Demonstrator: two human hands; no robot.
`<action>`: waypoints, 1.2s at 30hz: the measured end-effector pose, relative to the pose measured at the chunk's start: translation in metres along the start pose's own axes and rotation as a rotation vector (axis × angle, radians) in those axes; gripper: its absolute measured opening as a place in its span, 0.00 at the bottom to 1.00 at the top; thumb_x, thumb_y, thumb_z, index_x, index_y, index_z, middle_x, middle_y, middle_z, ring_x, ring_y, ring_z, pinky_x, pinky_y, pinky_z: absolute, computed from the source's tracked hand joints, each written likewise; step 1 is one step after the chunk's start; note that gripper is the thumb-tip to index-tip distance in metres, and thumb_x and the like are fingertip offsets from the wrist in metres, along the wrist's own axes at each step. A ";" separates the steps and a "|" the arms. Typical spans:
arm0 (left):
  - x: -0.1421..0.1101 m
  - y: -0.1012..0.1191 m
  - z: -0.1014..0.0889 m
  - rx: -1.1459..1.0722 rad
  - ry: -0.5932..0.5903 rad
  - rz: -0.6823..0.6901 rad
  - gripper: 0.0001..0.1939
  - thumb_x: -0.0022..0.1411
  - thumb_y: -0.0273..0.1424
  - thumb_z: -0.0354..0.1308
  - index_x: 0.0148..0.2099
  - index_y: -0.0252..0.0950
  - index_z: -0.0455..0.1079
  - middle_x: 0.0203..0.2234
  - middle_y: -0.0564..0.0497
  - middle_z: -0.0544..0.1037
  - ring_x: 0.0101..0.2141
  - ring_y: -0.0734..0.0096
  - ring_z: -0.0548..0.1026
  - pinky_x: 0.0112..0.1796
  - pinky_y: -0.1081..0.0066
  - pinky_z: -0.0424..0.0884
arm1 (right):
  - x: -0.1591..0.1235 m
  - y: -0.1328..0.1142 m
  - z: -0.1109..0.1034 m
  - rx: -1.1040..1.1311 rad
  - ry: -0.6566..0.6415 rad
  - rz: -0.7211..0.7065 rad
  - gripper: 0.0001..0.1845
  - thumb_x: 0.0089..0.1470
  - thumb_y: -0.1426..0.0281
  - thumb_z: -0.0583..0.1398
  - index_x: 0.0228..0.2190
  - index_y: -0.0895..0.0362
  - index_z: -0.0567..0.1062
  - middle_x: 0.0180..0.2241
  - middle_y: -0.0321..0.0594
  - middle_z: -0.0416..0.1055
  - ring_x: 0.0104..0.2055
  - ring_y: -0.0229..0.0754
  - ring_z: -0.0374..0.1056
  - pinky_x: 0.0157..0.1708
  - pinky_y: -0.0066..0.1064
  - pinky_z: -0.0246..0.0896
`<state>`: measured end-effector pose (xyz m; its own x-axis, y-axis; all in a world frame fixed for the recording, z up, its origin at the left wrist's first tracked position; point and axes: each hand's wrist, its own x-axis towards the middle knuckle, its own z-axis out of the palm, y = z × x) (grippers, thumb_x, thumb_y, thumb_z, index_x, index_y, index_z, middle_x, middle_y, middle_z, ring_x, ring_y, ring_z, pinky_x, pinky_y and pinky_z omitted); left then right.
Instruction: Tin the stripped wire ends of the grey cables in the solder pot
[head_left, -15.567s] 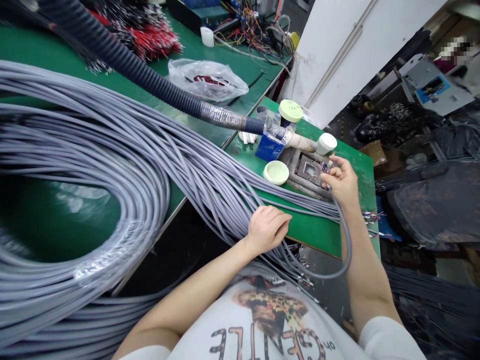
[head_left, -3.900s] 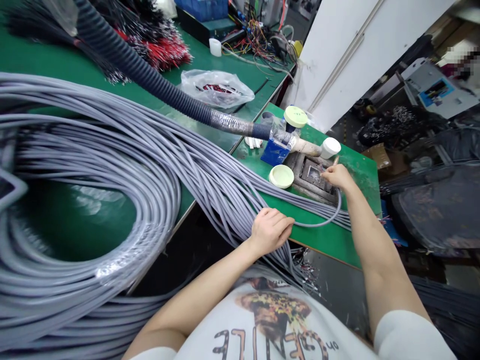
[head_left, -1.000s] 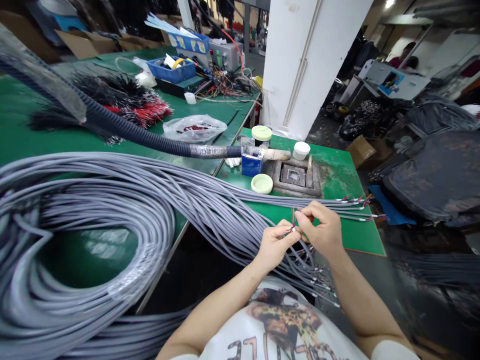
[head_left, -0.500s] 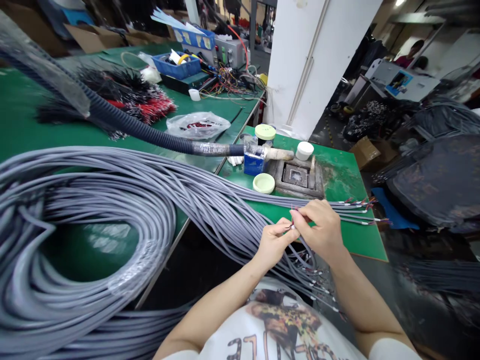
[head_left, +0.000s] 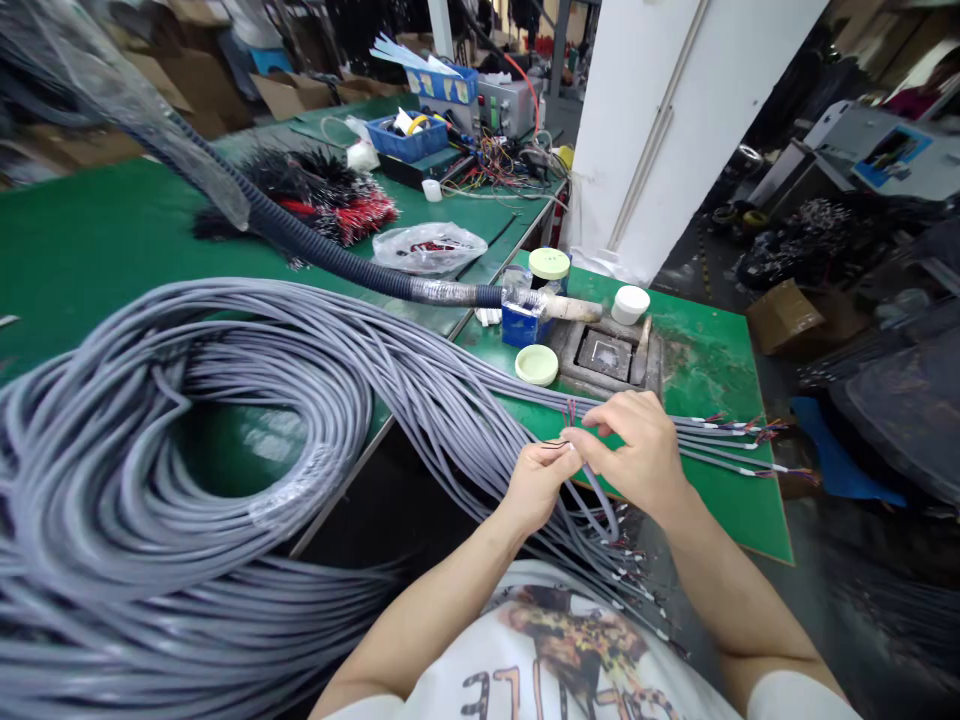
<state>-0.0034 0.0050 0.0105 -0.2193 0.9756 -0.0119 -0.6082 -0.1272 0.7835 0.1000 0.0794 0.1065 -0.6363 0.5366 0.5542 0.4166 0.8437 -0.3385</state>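
Between my hands is the end of a grey cable [head_left: 602, 503], which bends up from below in a loop. My left hand [head_left: 538, 482] pinches this end, and dark wires [head_left: 553, 444] stick out to the left over its fingers. My right hand [head_left: 634, 440] has thumb and forefinger closed at the same spot, beside thin red and purple wires [head_left: 571, 412] that stand upright. Other grey cables [head_left: 450, 400] run beneath and beyond my hands. Their stripped ends [head_left: 750, 430] lie at the right on the green board, with coloured wires showing.
A big coil of grey cable [head_left: 330, 500] covers the left bench. A black flexible hose [head_left: 330, 250] reaches over to a square metal pot [head_left: 607, 355]. Near it are a pale green lid [head_left: 536, 365], a white lid [head_left: 630, 304] and a blue box [head_left: 521, 325]. A white pillar [head_left: 637, 120] rises behind.
The view has turned a little to the left, so the bench appears shifted right. Red and purple wires now stand up more spread above my fingertips; both hands keep their pinch at the cable end.
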 end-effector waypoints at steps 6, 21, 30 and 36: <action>-0.004 -0.006 0.002 0.068 0.097 0.028 0.14 0.48 0.41 0.69 0.31 0.36 0.80 0.31 0.48 0.81 0.36 0.64 0.75 0.45 0.62 0.68 | 0.003 -0.007 0.002 0.012 0.049 -0.063 0.14 0.56 0.70 0.58 0.19 0.55 0.69 0.20 0.35 0.67 0.25 0.37 0.61 0.33 0.35 0.53; 0.015 0.037 -0.024 -0.139 0.000 -0.145 0.19 0.54 0.45 0.64 0.35 0.31 0.75 0.23 0.51 0.75 0.23 0.76 0.70 0.29 0.73 0.67 | -0.018 0.015 0.030 0.147 -0.044 -0.422 0.18 0.56 0.72 0.60 0.48 0.45 0.75 0.50 0.40 0.73 0.55 0.47 0.65 0.53 0.47 0.62; 0.024 0.046 -0.073 0.494 0.161 0.247 0.13 0.58 0.38 0.61 0.41 0.35 0.78 0.29 0.47 0.80 0.32 0.68 0.75 0.40 0.69 0.68 | 0.040 0.049 0.056 0.788 0.385 0.463 0.13 0.56 0.59 0.59 0.35 0.55 0.77 0.32 0.41 0.79 0.36 0.44 0.75 0.41 0.39 0.71; 0.036 0.050 -0.079 0.648 0.201 0.476 0.08 0.59 0.34 0.60 0.38 0.38 0.79 0.31 0.48 0.78 0.34 0.67 0.72 0.40 0.67 0.66 | 0.047 0.059 0.076 1.005 0.362 0.601 0.13 0.52 0.58 0.63 0.32 0.55 0.76 0.26 0.36 0.78 0.30 0.39 0.75 0.36 0.35 0.71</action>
<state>-0.1018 0.0197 0.0006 -0.5119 0.7850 0.3489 0.1311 -0.3300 0.9348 0.0452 0.1551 0.0550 -0.2318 0.9446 0.2325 -0.2068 0.1857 -0.9606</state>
